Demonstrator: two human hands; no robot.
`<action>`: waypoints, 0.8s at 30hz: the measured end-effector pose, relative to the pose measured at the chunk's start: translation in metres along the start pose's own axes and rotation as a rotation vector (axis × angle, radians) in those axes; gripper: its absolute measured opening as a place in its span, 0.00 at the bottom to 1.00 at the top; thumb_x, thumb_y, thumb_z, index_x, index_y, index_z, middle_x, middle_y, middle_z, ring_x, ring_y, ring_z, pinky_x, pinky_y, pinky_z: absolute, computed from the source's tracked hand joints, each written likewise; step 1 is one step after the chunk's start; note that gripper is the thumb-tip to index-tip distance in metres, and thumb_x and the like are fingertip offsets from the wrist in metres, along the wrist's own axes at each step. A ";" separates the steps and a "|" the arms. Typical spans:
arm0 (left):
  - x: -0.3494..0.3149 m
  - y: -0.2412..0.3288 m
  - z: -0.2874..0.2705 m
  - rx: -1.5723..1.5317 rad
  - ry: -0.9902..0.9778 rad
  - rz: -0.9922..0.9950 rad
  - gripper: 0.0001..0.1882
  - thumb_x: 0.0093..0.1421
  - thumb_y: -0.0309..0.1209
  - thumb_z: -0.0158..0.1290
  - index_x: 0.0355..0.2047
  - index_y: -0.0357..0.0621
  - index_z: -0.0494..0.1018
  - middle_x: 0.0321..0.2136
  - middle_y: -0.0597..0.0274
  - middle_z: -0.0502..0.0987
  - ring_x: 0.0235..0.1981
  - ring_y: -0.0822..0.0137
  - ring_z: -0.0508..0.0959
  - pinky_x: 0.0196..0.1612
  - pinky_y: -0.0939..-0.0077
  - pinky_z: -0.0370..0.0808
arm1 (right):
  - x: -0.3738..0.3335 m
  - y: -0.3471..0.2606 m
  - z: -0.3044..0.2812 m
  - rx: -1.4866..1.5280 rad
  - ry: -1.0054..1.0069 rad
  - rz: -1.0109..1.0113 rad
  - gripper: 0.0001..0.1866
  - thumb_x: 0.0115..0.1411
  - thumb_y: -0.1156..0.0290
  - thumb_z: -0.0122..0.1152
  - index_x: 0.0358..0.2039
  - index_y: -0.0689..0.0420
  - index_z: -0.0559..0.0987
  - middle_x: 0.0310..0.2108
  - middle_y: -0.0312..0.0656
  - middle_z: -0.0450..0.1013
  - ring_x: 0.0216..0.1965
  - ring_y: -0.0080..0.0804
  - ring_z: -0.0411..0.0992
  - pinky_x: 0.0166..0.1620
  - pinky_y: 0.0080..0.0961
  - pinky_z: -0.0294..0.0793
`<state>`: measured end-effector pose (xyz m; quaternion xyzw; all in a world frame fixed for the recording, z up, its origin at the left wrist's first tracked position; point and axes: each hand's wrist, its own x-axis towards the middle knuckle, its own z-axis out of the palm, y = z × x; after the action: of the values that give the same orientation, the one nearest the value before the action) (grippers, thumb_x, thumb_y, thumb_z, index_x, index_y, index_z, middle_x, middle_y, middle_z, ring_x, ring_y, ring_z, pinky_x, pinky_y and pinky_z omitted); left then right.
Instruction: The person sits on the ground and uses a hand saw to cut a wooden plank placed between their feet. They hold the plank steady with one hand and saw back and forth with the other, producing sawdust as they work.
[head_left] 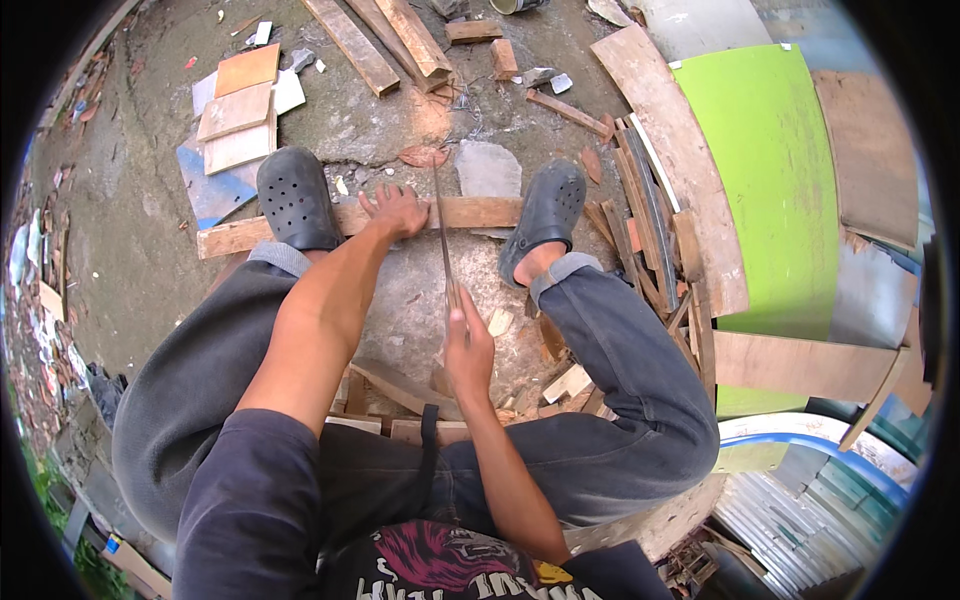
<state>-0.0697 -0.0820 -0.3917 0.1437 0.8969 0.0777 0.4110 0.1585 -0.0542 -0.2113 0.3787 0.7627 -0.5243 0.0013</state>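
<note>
The long, narrow, pale-brown wooden plank [480, 212] lies across the ground in front of the person, passing beneath the dark grey, holed rubber clog [298, 195] on the left foot and reaching the matching right clog [548, 205]; whether it runs under that one, I cannot tell. It looks stiff and fairly light, dry and rough enough not to slip easily, though its edges may splinter. The bare left hand [398, 210] rests on it with fingers spread, gripping nothing, just beside the blade; a flat palm there should steady it well, kept clear of the cutting edge. The bare right hand [469, 345] is closed around the handle end of the thin, dark metal saw [444, 240], whose blade crosses over the plank. That blade is probably light and springy, so best held by its handle alone.
</note>
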 end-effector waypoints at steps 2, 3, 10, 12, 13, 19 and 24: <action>-0.011 0.005 -0.009 -0.029 -0.034 -0.007 0.36 0.69 0.55 0.33 0.68 0.43 0.57 0.70 0.45 0.50 0.73 0.43 0.39 0.67 0.28 0.28 | -0.039 -0.002 -0.018 -0.039 -0.006 -0.047 0.26 0.72 0.63 0.46 0.64 0.64 0.66 0.58 0.59 0.70 0.55 0.52 0.73 0.57 0.31 0.69; -0.015 0.006 -0.015 -0.038 -0.046 -0.016 0.36 0.69 0.54 0.33 0.69 0.42 0.56 0.71 0.45 0.48 0.74 0.44 0.38 0.68 0.29 0.27 | -0.034 -0.003 -0.016 -0.014 -0.003 -0.044 0.26 0.72 0.63 0.46 0.65 0.64 0.66 0.58 0.59 0.70 0.55 0.51 0.73 0.57 0.31 0.69; -0.013 0.016 -0.012 -0.035 -0.072 0.016 0.36 0.70 0.53 0.32 0.69 0.41 0.55 0.71 0.45 0.48 0.74 0.44 0.37 0.67 0.29 0.26 | 0.041 -0.012 0.012 0.006 -0.005 0.059 0.26 0.72 0.63 0.44 0.64 0.67 0.65 0.59 0.58 0.70 0.56 0.46 0.73 0.58 0.33 0.68; -0.012 0.007 -0.013 -0.046 -0.053 -0.006 0.36 0.70 0.53 0.32 0.69 0.41 0.55 0.71 0.45 0.47 0.74 0.44 0.37 0.67 0.29 0.25 | 0.011 -0.013 0.006 0.021 -0.017 0.045 0.26 0.72 0.64 0.45 0.64 0.68 0.66 0.59 0.59 0.70 0.57 0.47 0.72 0.59 0.34 0.68; -0.010 0.006 -0.009 -0.043 -0.034 -0.009 0.35 0.69 0.54 0.33 0.68 0.42 0.57 0.71 0.45 0.49 0.73 0.44 0.38 0.67 0.28 0.27 | -0.022 -0.004 -0.004 0.032 -0.005 0.023 0.26 0.72 0.64 0.45 0.64 0.68 0.66 0.58 0.60 0.70 0.58 0.48 0.72 0.59 0.34 0.67; -0.006 0.009 -0.002 -0.021 -0.004 0.016 0.35 0.69 0.55 0.33 0.66 0.44 0.59 0.69 0.45 0.51 0.73 0.42 0.41 0.66 0.26 0.29 | 0.036 0.006 0.014 0.035 -0.001 0.007 0.26 0.72 0.63 0.47 0.64 0.67 0.66 0.59 0.60 0.69 0.62 0.46 0.68 0.62 0.32 0.65; -0.020 0.004 -0.010 -0.042 -0.073 -0.009 0.36 0.69 0.52 0.33 0.69 0.41 0.55 0.71 0.45 0.47 0.74 0.44 0.37 0.68 0.30 0.25 | -0.009 0.001 0.005 0.044 0.036 0.019 0.25 0.72 0.64 0.46 0.64 0.66 0.67 0.56 0.62 0.71 0.59 0.45 0.71 0.59 0.33 0.68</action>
<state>-0.0646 -0.0852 -0.3698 0.1338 0.8801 0.0892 0.4467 0.1633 -0.0634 -0.2112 0.3950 0.7475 -0.5338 -0.0157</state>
